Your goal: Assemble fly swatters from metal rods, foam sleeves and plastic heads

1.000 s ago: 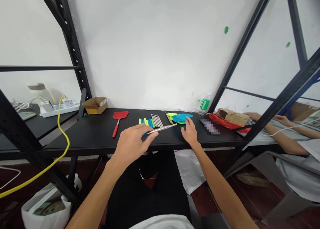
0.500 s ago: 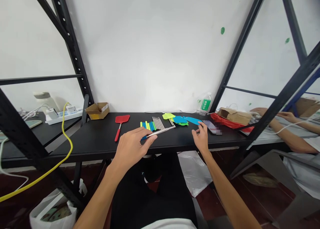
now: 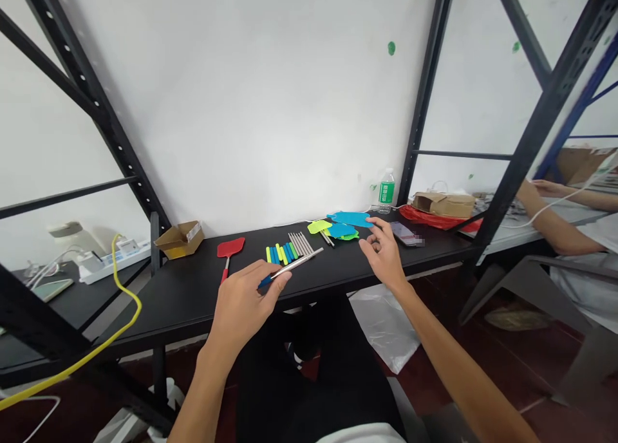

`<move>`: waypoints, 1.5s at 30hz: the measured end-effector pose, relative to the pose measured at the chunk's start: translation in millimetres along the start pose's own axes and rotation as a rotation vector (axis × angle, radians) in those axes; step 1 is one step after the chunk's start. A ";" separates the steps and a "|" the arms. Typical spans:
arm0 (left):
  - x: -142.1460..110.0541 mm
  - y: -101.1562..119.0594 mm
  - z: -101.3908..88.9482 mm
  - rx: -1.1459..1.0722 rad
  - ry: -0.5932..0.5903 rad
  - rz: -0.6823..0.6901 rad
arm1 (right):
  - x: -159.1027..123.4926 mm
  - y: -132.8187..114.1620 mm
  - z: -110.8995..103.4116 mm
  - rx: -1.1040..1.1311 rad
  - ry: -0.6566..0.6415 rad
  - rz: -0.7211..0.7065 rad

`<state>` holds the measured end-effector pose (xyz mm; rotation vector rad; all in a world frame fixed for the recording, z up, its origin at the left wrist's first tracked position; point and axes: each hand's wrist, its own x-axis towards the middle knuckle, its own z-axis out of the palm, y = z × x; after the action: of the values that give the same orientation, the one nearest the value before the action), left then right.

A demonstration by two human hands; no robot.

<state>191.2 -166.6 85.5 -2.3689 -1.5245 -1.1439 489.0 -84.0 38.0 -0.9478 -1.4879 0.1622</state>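
My left hand (image 3: pixel 248 295) is closed round a blue-handled metal rod (image 3: pixel 304 259), its bare end pointing right and away from me. At the right, my right hand (image 3: pixel 383 250) pinches one end of a blue fly swatter head (image 3: pixel 348 219). Below that head lies a pile of blue swatter heads (image 3: pixel 342 230) and yellow-green swatter heads (image 3: pixel 318 226). Several metal rods (image 3: pixel 300 243) with blue, green and yellow handles (image 3: pixel 282 253) lie side by side beyond my left hand. A red fly swatter (image 3: pixel 230 247) lies left of them, its lower handle partly hidden by my hand.
The black table (image 3: pixel 168 295) stands against a white wall. On it are an open cardboard box (image 3: pixel 179 240), a water bottle (image 3: pixel 386 190) and a phone (image 3: pixel 405 234). A yellow cable (image 3: pixel 130 301) hangs at the left. Another person's arm (image 3: pixel 555 221) shows at far right.
The blue swatter head in my right hand has moved left and up over the pile and turned more level. The rod in my left hand has drawn back from the pile. The view has shifted.
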 end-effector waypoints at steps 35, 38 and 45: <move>2.4 -15.9 -15.8 0.075 0.111 -0.056 | -8.6 -73.3 -26.1 0.083 -0.152 -0.225; 2.2 -16.2 -16.1 0.070 0.124 -0.062 | -8.8 -73.6 -27.3 0.076 -0.158 -0.233; 2.3 -15.6 -16.3 0.060 0.130 -0.055 | -8.3 -73.9 -28.3 0.064 -0.167 -0.255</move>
<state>170.3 -164.6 93.9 -2.1813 -1.5661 -1.2191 479.6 -149.2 82.6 -0.6986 -1.7332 0.1041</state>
